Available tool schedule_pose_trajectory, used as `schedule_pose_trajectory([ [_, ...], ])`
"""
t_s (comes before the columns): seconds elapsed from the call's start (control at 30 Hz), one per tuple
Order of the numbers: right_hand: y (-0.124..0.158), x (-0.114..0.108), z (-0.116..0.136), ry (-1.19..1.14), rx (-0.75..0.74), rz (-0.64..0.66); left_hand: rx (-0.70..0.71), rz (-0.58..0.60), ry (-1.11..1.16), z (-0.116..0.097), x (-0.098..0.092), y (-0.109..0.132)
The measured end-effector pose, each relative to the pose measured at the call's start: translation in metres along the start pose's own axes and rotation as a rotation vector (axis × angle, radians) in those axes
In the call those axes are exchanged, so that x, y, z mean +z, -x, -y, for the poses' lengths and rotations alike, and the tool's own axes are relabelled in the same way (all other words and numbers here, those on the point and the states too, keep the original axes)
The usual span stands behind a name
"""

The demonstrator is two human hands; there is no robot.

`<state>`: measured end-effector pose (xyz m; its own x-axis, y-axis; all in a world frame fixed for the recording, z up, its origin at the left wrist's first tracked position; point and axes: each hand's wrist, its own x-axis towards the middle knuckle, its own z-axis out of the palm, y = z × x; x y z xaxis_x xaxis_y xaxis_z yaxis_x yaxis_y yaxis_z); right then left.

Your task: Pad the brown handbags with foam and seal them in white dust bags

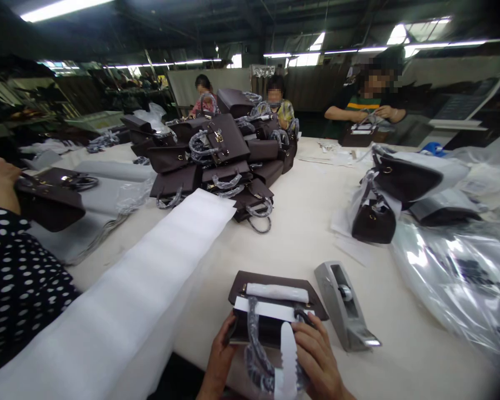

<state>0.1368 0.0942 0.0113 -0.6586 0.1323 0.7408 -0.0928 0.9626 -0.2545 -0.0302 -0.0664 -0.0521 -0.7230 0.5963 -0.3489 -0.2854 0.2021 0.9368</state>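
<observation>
A dark brown handbag (270, 286) lies in front of me at the table's near edge. Its handles (254, 328) are wrapped in clear plastic, and white wrapping covers a band across its top. My left hand (221, 353) grips the bag's left side, thumb at the edge, other fingers mostly hidden. On the right side, my right hand (319, 353) has its fingers curled over the bag near a handle's base. A white strip with a notched edge (289, 355) stands against the handles, beside my right fingers. Right of the bag sits a grey tape dispenser (345, 308).
Brown handbags are heaped in a pile (229, 147) at the table's middle. A long white foam sheet (150, 278) stretches along the left. Plastic bags (454, 278) and more handbags (373, 219) lie right. A person in polka dots (20, 266) stands left; others work across the table.
</observation>
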Motion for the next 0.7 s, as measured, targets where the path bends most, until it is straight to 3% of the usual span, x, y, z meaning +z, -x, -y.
schedule_pose_trajectory([
  [0.1, 0.000, 0.004, -0.016, -0.004, 0.011, 0.007, 0.038, -0.069, -0.107, -0.003, 0.007, 0.006],
  [0.17, -0.006, 0.008, -0.032, 0.043, 0.063, -0.009, 0.042, -0.152, -0.201, -0.017, 0.010, 0.017],
  [0.2, -0.010, 0.011, -0.040, 0.077, 0.101, -0.016, 0.074, -0.169, -0.334, -0.029, 0.009, 0.023],
  [0.3, -0.024, 0.018, -0.058, 0.169, 0.226, -0.015, 0.358, -0.026, -0.686, -0.084, -0.005, 0.045],
  [0.33, -0.028, 0.019, -0.061, 0.193, 0.261, -0.014, 0.439, -0.061, -0.783, -0.105, -0.015, 0.050],
  [0.4, -0.035, 0.019, -0.062, 0.232, 0.333, -0.009, 0.514, -0.275, -0.957, -0.139, -0.041, 0.053],
  [0.5, -0.041, 0.017, -0.061, 0.242, 0.434, 0.010, 0.336, -0.426, -1.206, -0.163, -0.084, 0.041],
  [0.57, -0.040, 0.016, -0.062, 0.217, 0.490, 0.025, 0.230, -0.419, -1.241, -0.163, -0.106, 0.028],
  [0.7, -0.038, 0.017, -0.065, 0.157, 0.592, 0.026, 0.211, -0.361, -1.169, -0.167, -0.132, 0.013],
])
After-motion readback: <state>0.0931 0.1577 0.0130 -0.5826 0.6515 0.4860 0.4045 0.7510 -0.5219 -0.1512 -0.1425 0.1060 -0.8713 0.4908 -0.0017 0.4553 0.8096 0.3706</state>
